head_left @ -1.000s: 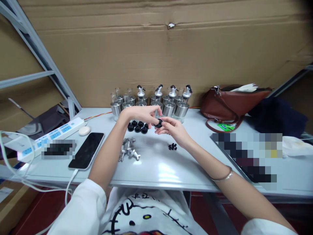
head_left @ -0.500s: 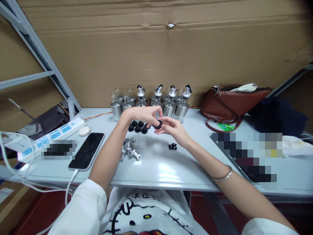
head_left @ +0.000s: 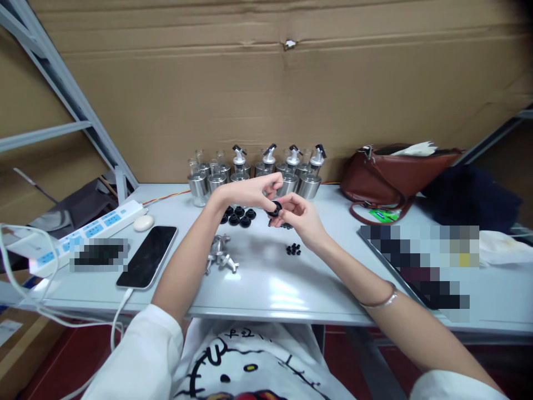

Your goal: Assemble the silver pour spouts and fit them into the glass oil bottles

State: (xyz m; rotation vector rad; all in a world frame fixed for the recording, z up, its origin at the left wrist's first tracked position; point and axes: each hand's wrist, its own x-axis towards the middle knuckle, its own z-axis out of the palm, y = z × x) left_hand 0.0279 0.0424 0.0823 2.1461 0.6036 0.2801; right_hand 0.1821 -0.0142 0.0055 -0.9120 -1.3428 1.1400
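Observation:
Between my two hands is a round black stopper [head_left: 273, 209], held above the table. My left hand [head_left: 254, 190] grips it from the left, thumb pressed down on it and fingers curled. From the right, my right hand [head_left: 303, 218] pinches its edge with the fingertips. Several matching black stoppers [head_left: 239, 216] sit on the table below my left hand. Small black plugs [head_left: 293, 249] form a little cluster below my right hand, and a few dark pieces are partly hidden behind its fingers. Silver pour spouts [head_left: 220, 254] lie in a pile beside my left forearm.
Glass bottles with steel sleeves [head_left: 198, 186] line the back, some topped by pourers [head_left: 317, 154]. A phone [head_left: 147, 256], a power strip [head_left: 89, 233] and a white round case [head_left: 144, 223] are at left. A brown bag [head_left: 400, 175] and a blurred dark item [head_left: 412, 266] are at right.
Both hands have shifted slightly to the right with the black stopper between them. My left fingers have curled further, and the stopper sits at a different tilt.

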